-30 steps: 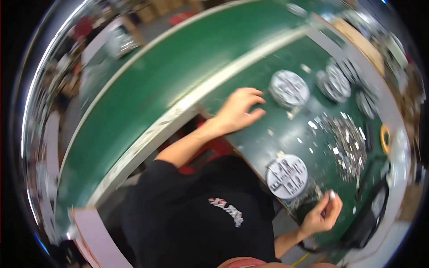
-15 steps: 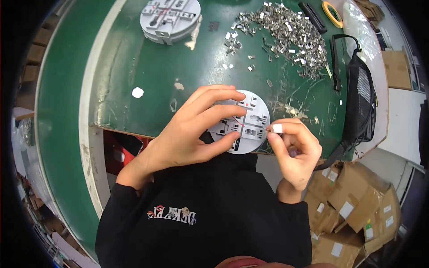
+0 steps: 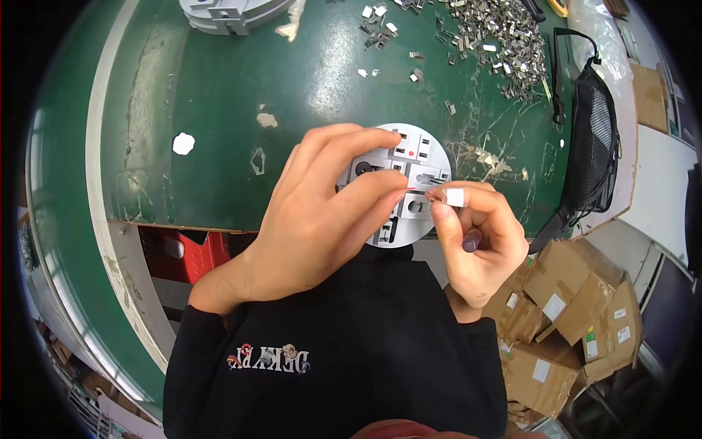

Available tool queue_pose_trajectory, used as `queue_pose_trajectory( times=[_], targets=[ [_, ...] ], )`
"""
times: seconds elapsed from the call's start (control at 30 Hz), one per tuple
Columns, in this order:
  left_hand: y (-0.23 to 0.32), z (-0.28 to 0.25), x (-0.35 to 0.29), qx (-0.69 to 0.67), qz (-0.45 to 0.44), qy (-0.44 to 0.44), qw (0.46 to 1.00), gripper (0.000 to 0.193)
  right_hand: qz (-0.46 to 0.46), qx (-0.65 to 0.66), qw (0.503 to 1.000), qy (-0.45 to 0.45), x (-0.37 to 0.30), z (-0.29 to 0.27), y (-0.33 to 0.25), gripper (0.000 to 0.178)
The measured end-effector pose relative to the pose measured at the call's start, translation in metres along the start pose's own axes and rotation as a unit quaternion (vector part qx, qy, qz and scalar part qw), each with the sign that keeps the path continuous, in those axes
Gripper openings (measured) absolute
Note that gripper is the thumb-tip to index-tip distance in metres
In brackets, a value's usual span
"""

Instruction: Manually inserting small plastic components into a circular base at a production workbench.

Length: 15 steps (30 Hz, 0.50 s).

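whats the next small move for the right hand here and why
Probably ease the right hand's small white-faced piece slightly left, toward the thin red strand: the strand seems to poke out from the left hand's pinched thumb and forefinger, over the round grey fixture, and the piece sits just to its right.

Over the near edge of the worktop (image 3: pixel 219 179), the left hand (image 3: pixel 311 201) arches palm down, one finger reaching out, another meeting the thumb. The right hand (image 3: pixel 484 241) pinches thumb against forefinger, its remaining fingers (image 3: pixel 503 224) curled inward. Both wrists (image 3: pixel 232 275) are bare.
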<state>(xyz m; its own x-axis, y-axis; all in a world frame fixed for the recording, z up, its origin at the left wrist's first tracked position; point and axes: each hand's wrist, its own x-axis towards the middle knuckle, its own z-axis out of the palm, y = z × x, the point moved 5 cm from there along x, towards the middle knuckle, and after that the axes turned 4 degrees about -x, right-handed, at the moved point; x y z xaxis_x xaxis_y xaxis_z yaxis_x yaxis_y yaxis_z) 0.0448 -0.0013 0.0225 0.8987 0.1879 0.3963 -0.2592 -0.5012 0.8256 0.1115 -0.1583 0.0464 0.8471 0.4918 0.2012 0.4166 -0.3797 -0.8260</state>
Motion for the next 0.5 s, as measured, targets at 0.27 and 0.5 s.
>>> queue_pose_trajectory(
  times=[0.27, 0.5],
  targets=[
    [0.0006, 0.0084, -0.0060, 0.029, 0.029, 0.041, 0.998, 0.021, -0.013, -0.009, 1.000, -0.008, 0.0022, 0.0058, 0.0014, 0.022],
    [0.0032, 0.0055, -0.0052, 0.021, 0.007, 0.028, 0.999, 0.026, -0.003, 0.007, 1.000, 0.006, -0.0001, 0.0057, 0.0012, 0.023]
  ],
)
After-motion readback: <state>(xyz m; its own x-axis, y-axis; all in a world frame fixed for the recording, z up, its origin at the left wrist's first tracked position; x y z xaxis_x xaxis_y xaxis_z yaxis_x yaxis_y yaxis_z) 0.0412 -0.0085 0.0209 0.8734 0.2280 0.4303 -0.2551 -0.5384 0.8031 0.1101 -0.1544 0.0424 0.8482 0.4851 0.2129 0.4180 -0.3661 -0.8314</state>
